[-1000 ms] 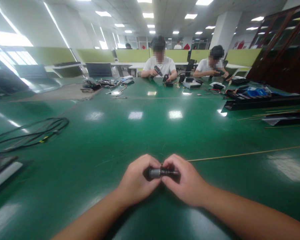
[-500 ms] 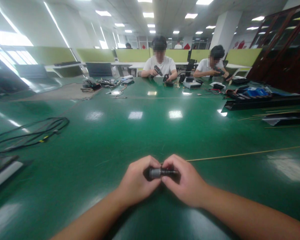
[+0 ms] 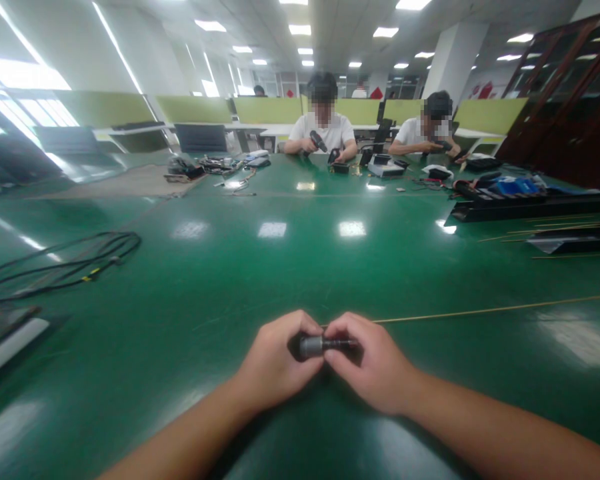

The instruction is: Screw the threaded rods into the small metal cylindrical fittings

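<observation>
Low in the middle of the view, a small dark cylindrical part (image 3: 312,346) with a grey body and a thin black shaft lies sideways between my hands. My left hand (image 3: 279,360) is closed around its thick grey end. With thumb and fingertips, my right hand (image 3: 373,363) pinches the part near where the body meets the thin shaft, which points right into the palm. The fingertips of both hands almost meet. A long thin yellowish rod (image 3: 460,313) runs on the tabletop from behind my right hand toward the right edge.
The glossy green table (image 3: 240,267) spreads ahead. Coiled black cable (image 3: 100,267) lies at left, above a flat panel (image 3: 10,347). On the right are black channels (image 3: 520,207) and thin rods. Across the table, two people (image 3: 323,133) in white shirts hold tools among scattered electronics.
The camera view has shifted very slightly. Both hands keep the same hold on the part, with almost no movement.
</observation>
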Motion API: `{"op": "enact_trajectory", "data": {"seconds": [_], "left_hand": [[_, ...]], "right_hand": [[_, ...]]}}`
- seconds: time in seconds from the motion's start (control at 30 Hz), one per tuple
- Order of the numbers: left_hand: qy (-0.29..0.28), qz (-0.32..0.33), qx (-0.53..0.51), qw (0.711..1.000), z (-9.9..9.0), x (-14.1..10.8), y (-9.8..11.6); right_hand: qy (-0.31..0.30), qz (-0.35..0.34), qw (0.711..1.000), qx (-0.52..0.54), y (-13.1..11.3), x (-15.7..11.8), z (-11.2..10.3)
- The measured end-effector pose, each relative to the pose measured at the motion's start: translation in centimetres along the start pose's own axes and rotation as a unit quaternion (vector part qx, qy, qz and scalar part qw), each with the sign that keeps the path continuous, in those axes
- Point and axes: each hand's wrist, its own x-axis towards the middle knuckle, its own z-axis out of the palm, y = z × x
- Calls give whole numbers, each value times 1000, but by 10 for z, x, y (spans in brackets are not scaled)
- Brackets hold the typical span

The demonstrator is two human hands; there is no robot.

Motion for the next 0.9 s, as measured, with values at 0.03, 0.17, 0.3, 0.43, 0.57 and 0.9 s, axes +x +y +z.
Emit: {"op": "enact_trajectory", "data": {"seconds": [0.03, 0.17, 0.3, 0.43, 0.57, 0.9], "left_hand": [[-1, -1, 1, 1000, 0, 0, 0], [-2, -1, 1, 1000, 0, 0, -1], [0, 0, 4, 1000, 0, 0, -1], [5, -3, 11, 1000, -1, -1, 1], [4, -4, 7, 1000, 0, -1, 2], [4, -8, 7, 1000, 1, 0, 1]], "right_hand": [[-2, 1, 1000, 0, 0, 0, 0], [-4, 6, 1000, -2, 2, 1, 1], [-3, 4, 1000, -4, 0, 1, 0], [-3, 3, 1000, 2, 0, 1, 0], [-5, 7, 1000, 0, 1, 0, 1], [-4, 34, 999, 1, 3, 0, 0]]}}
